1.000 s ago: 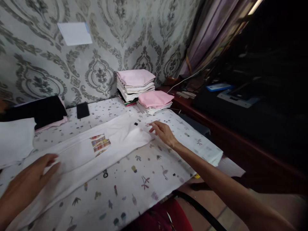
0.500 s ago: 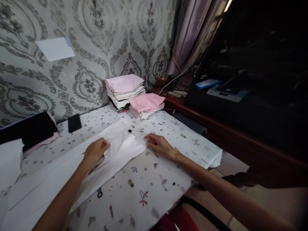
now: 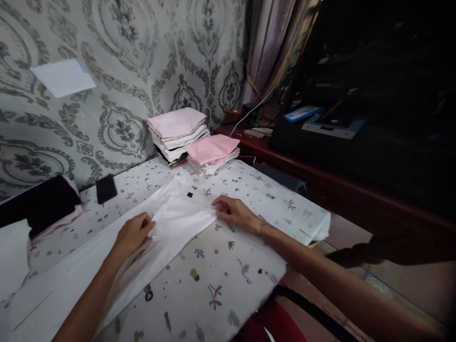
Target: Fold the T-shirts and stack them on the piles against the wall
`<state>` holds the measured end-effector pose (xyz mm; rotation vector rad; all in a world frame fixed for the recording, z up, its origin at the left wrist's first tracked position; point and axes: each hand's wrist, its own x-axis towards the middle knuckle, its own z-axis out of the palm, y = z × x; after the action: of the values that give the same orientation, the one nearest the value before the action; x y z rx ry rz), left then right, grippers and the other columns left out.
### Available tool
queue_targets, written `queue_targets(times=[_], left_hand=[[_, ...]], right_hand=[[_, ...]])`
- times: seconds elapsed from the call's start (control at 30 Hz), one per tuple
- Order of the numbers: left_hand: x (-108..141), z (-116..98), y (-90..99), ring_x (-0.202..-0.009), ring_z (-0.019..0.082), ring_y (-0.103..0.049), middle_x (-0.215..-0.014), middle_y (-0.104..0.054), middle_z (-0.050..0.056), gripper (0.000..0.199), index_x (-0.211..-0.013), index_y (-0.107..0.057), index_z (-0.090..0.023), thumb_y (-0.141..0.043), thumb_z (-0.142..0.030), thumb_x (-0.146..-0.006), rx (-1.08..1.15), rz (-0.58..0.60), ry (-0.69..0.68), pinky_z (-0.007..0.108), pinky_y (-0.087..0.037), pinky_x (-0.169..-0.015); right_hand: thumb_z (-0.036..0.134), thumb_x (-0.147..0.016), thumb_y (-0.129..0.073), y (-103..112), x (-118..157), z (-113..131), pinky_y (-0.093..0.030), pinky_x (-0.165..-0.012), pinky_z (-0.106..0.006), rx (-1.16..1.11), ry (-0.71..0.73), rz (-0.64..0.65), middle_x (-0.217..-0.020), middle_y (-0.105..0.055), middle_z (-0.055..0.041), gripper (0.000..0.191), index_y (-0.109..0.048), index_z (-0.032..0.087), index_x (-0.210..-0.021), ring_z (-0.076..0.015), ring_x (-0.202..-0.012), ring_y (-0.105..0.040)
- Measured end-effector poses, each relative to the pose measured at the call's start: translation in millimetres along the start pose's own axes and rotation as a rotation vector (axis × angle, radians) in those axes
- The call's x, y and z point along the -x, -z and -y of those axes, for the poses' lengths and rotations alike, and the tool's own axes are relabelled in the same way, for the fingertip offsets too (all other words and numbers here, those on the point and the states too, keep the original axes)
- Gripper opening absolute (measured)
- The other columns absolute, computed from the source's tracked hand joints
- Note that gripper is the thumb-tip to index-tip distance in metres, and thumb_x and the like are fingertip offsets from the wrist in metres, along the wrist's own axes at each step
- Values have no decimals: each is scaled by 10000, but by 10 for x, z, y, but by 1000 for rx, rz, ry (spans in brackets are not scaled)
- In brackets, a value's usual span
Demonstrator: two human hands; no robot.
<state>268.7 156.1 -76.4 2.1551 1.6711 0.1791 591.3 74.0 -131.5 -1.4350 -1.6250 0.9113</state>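
A long white cloth (image 3: 181,221) lies over the patterned table cover, running from the lower left toward the centre. My left hand (image 3: 134,233) is closed on the upper side of this cloth, its fingers pinching the fabric. At the cloth's right corner, my right hand (image 3: 233,213) has its thumb and fingers pinched on the edge. Between the hands the fabric forms a smooth flap with a few creases. A small black square (image 3: 190,194) shows just beyond the cloth's edge.
Two folded cloth stacks topped with pink, one taller (image 3: 178,123) and one lower (image 3: 213,149), stand by the wall. A dark phone (image 3: 106,189) and black folded cloth (image 3: 42,202) lie left. A patterned table cover (image 3: 199,294) reaches the front edge.
The cloth between my hands has flattened and its folded flap has spread. My left hand has moved slightly left and down. The view has shifted a little to the right.
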Motion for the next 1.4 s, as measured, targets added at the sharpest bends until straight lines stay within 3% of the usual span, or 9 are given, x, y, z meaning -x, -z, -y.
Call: queue_targets(times=[0.1, 0.2, 0.33, 0.5, 0.67, 0.97, 1.07, 1.27, 1.4], left_hand=[[-8, -7, -8, -702, 181, -602, -682, -617, -26, 243, -742, -498, -234, -432, -427, -875, -77, 95, -19, 265, -365, -580], [10, -63, -12, -810, 227, -631, -824, -670, 20, 227, -920, -567, -235, -419, -405, -896, -219, -38, -88, 313, -430, -654], [70, -184, -108, -1086, 277, -603, -1125, -672, 113, 366, -1156, -566, -189, -350, -406, -957, -203, -235, -343, 420, -477, -917], [116, -276, -469, -1350, 235, -480, -1402, -576, 90, 432, -1336, -521, -216, -302, -409, -1017, -124, -157, -652, 439, -392, -1129], [96, -252, -747, -1462, 231, -340, -1550, -433, 94, 481, -1462, -425, -220, -313, -399, -1030, -248, -103, -775, 497, -276, -1205], [107, -219, -786, -1483, 231, -293, -1589, -369, 82, 485, -1493, -388, -272, -312, -409, -1034, -330, -153, -802, 515, -243, -1208], [120, -233, -792, -1473, 233, -316, -1575, -389, 102, 487, -1485, -388, -260, -325, -422, -1030, -332, -196, -808, 526, -265, -1199], [365, -276, -841, -1327, 234, -527, -1313, -652, 137, 389, -1296, -579, -149, -307, -199, -1022, -335, -217, -841, 470, -314, -1188], [567, -222, -857, -1459, 210, -345, -1547, -427, 127, 490, -1468, -396, -152, -316, -368, -1035, -291, -43, -833, 426, -289, -1201]], right_hand=[[202, -795, -588, -4, 3, -13, -422, -554, -230, -10, 2, 1, -751, -605, 19, 227, -633, 189, -1017, -100, -593, -509], [216, -795, -599, -3, 12, -6, -429, -554, -225, -67, -11, -4, -770, -618, 13, 252, -632, 189, -1043, -96, -591, -520], [275, -809, -593, 36, 3, -12, -436, -517, -224, -302, -46, -14, -766, -625, 11, 314, -587, 185, -1110, -91, -542, -526], [395, -852, -543, 71, -13, -62, -394, -460, -222, -429, -70, -114, -773, -640, -1, 338, -563, 186, -1118, -97, -511, -526], [292, -808, -637, -18, 18, -36, -449, -607, -250, -27, 5, -99, -755, -626, 14, 323, -626, 205, -1119, -119, -626, -552], [160, -889, -488, -151, 70, 151, -488, -707, -306, 533, 237, -145, -962, -643, -82, 243, -649, 187, -1069, -183, -776, -607], [134, -914, -454, -313, -78, 362, -509, -798, -334, 580, 410, -121, -991, -635, -108, 213, -649, 187, -981, -221, -922, -608], [117, -922, -452, -845, -748, 520, -504, -933, -340, 435, 558, 203, -1093, -690, -99, 276, -674, 178, -1075, -203, -1036, -628], [211, -937, -512, -1093, -1063, 326, -418, -1070, -444, 488, 555, 249, -1325, -625, -148, 328, -646, 152, -1231, -260, -1267, -535]])
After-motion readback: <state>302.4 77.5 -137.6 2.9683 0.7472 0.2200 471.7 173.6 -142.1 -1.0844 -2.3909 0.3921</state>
